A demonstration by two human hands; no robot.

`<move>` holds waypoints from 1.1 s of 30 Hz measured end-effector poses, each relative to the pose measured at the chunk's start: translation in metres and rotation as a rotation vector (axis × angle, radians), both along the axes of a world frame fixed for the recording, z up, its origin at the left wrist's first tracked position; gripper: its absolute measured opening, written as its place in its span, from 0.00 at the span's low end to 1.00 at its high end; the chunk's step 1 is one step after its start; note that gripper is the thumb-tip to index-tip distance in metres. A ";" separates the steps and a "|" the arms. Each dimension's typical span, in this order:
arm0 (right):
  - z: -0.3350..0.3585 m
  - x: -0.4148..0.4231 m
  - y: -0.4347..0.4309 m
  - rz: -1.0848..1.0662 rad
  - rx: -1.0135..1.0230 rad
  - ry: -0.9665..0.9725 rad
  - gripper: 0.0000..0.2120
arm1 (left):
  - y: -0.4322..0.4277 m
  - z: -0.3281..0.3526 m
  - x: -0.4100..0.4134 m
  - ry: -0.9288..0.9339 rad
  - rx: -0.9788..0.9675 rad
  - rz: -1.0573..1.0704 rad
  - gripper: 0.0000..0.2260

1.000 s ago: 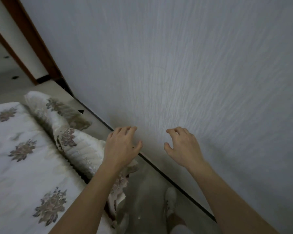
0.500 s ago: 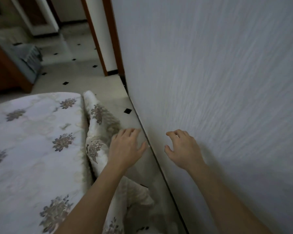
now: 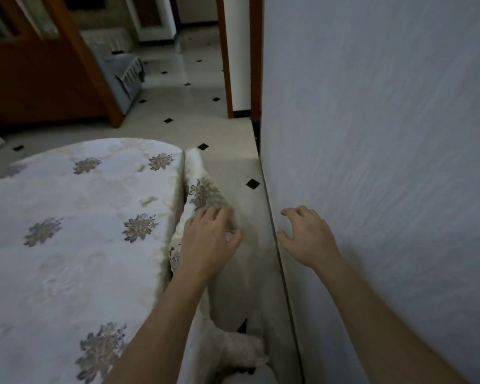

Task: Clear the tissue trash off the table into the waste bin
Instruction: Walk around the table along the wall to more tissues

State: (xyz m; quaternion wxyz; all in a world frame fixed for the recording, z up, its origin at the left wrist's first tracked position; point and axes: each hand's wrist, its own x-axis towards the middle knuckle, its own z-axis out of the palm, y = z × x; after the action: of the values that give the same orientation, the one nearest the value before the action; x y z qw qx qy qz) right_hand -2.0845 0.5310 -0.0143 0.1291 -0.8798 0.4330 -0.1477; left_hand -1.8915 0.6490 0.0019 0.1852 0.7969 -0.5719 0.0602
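A grey textured wall (image 3: 385,162) fills the right side, and a tiled floor (image 3: 227,167) with small black diamonds runs along its foot toward a doorway (image 3: 241,56) at the top. The table (image 3: 67,217), under a white flowered cloth, takes up the left; its cloth hangs in folds off the right edge (image 3: 203,189) into the narrow gap beside the wall. A wooden cabinet (image 3: 39,79) stands well beyond the table's far edge.

No tissue and no bin show anywhere in view: the part of the tabletop that can be seen carries only the cloth, and the floor strip shows no bin, so the task's things must lie out of frame or hidden.

Both hands are empty. The left hand (image 3: 208,239) hovers palm down over the draped cloth at the table's right edge, fingers spread and loosely curled, holding nothing. The right hand (image 3: 305,236) hangs close to the wall, fingers likewise apart, and whether it touches the wall I cannot tell.

The step in hand looks like searching and walking, not grasping. To do it well, turn the head along the table's far and left edges to find the tissue, and look for the bin before picking anything up. Keep the feet clear of the trailing cloth in the gap, since catching it could drag the cover. When the tissue is found, pinch it all in one hand
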 end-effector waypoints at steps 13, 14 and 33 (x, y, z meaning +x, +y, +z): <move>-0.022 0.150 -0.188 0.100 0.004 0.036 0.22 | -0.193 -0.022 0.131 0.022 0.046 0.058 0.24; -0.021 0.159 -0.204 0.102 0.015 0.039 0.22 | -0.208 -0.022 0.142 0.027 0.048 0.056 0.24; -0.015 0.360 -0.438 0.195 0.044 0.001 0.21 | -0.397 -0.013 0.326 0.021 0.096 0.204 0.23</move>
State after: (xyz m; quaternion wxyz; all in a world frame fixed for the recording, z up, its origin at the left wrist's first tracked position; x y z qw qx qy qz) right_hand -1.7246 0.0925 -0.0290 0.1621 -0.9147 0.3485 -0.1246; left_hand -1.5657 0.2515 -0.0112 0.1456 0.8594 -0.4882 0.0429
